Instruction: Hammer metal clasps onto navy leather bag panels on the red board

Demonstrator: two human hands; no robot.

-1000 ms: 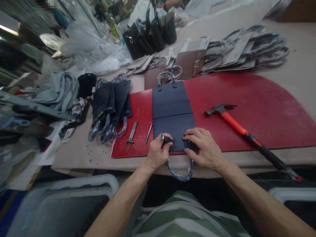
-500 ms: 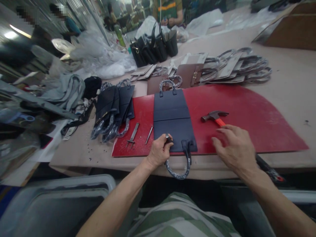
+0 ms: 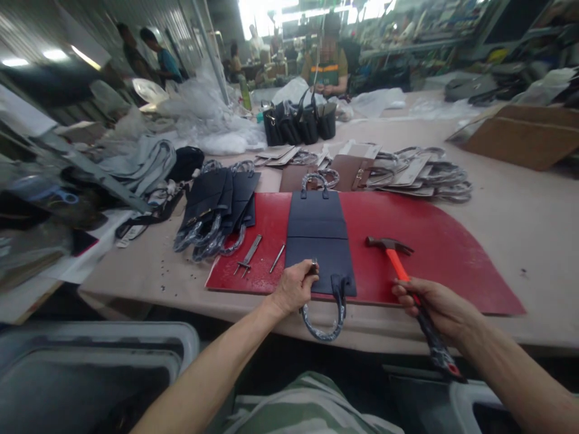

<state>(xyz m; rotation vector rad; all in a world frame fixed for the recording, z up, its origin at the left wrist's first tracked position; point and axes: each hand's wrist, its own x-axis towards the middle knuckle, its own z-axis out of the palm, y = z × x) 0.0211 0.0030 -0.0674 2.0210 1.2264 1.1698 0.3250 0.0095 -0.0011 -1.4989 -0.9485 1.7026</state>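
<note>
On red board (image 3: 434, 253), navy bag (image 3: 317, 216), unreadable white tag (image 3: 129, 237) leftward

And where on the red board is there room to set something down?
The widest bare patch is on the red board, right of the hammer and right hand; a narrower one lies between hammer and navy panel. Left of the panel it's crowded: pronged tool, thin rod, navy stack.
</note>
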